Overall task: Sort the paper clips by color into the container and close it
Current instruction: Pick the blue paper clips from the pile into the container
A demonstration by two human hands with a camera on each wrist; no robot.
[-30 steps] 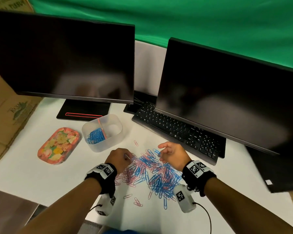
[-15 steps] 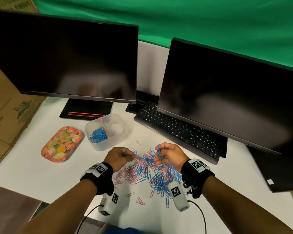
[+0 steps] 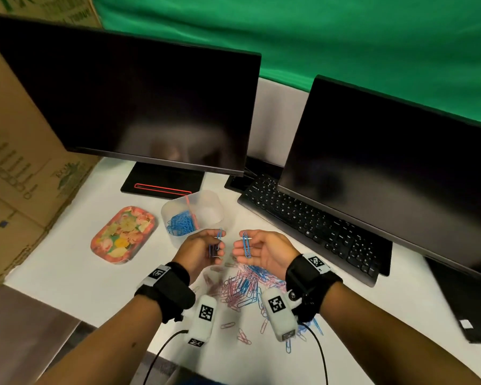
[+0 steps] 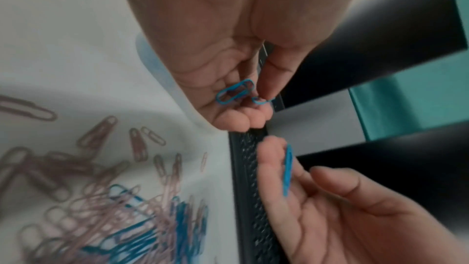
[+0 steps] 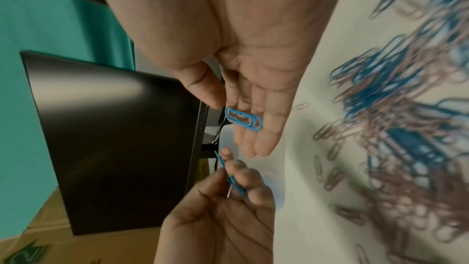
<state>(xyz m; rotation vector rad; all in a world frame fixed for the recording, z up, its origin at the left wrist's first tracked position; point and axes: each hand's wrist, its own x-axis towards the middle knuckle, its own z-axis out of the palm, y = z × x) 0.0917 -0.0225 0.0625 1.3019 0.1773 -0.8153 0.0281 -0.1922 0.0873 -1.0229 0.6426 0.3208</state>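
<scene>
My left hand (image 3: 206, 252) is raised over the desk and pinches a few blue paper clips (image 3: 219, 241) between thumb and curled fingers (image 4: 253, 119). The pinch on these blue clips (image 4: 234, 91) shows up close in the left wrist view. My right hand (image 3: 264, 252) faces it, palm up. One blue clip (image 5: 243, 120) lies across its straight fingers, with the thumb tip beside the clip's end. The clear container (image 3: 211, 211) stands just beyond, with blue clips (image 3: 179, 225) in its left compartment. A mixed pile of pink and blue clips (image 3: 242, 287) lies below my hands.
The floral lid (image 3: 122, 234) lies left of the container. A black keyboard (image 3: 311, 223) and two dark monitors (image 3: 139, 107) stand behind. Cardboard (image 3: 17, 162) lines the left side, and loose clips (image 3: 242, 339) lie near the desk's front edge.
Both hands have lifted off the pile. The right hand has turned palm up with its blue clip. The left hand has risen with blue clips pinched.
</scene>
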